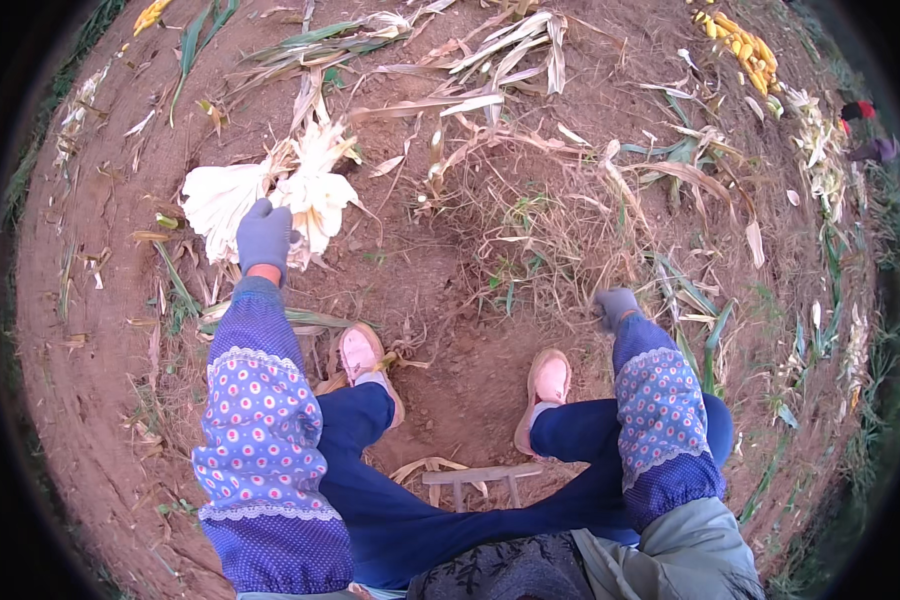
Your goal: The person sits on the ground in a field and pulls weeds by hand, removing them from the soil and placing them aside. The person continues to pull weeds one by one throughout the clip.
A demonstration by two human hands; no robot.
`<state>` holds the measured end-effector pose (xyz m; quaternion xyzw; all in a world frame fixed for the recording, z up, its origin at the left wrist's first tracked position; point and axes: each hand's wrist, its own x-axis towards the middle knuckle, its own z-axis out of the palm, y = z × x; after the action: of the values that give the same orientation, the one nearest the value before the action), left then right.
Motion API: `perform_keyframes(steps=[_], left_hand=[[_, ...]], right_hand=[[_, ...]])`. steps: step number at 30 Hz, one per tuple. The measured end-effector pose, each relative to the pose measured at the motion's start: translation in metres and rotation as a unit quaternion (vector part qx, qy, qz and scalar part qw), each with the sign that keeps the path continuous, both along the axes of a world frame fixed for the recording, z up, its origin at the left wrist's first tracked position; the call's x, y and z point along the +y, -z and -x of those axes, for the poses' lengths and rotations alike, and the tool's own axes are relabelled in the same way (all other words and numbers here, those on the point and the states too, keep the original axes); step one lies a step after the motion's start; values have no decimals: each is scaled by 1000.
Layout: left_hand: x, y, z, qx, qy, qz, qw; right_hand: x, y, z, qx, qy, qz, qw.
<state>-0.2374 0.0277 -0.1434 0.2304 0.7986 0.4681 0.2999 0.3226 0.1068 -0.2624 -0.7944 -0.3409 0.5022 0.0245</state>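
Observation:
My left hand [264, 234], in a grey glove, is over a pile of pale corn husks [322, 199] on the soil. Its fingers are partly curled, and the frame does not settle whether they grip a husk. To the right, my right hand [616, 307], also gloved, hangs near dry grass and weeds [547, 240] with its fingers curled in. Whether anything is inside it is hidden. Patterned sleeve covers [266, 435] with lace trim cover both forearms.
Bare brown soil [450, 367] lies between my pink shoes [551, 379]. A low wooden stool [482, 475] shows below. Dry corn leaves [510, 52] are scattered ahead. Yellow corn cobs [750, 52] are heaped at the upper right, near a row of husks [821, 150].

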Motion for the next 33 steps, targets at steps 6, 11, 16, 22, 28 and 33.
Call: perform_keyframes(steps=[6,11,16,22,28,33], left_hand=[[-50,-12,44,328,-9,135,935],[-64,-2,63,221,-62,110,967],[-47,-88,9,10,-70,-107,992],[-90,-167,-51,-46,-56,-191,979],[-94,-172,-120,-97,18,-198,975],[-68,-155,-148,-123,153,-136,971]], right_hand=[[65,-121,9,154,163,-283,933],[93,-258,-26,169,177,-565,788],[65,-321,-163,92,281,-689,662],[-7,-304,-313,38,447,-635,629],[-15,-265,-234,185,437,-535,699],[6,-267,-78,251,288,-489,784]])
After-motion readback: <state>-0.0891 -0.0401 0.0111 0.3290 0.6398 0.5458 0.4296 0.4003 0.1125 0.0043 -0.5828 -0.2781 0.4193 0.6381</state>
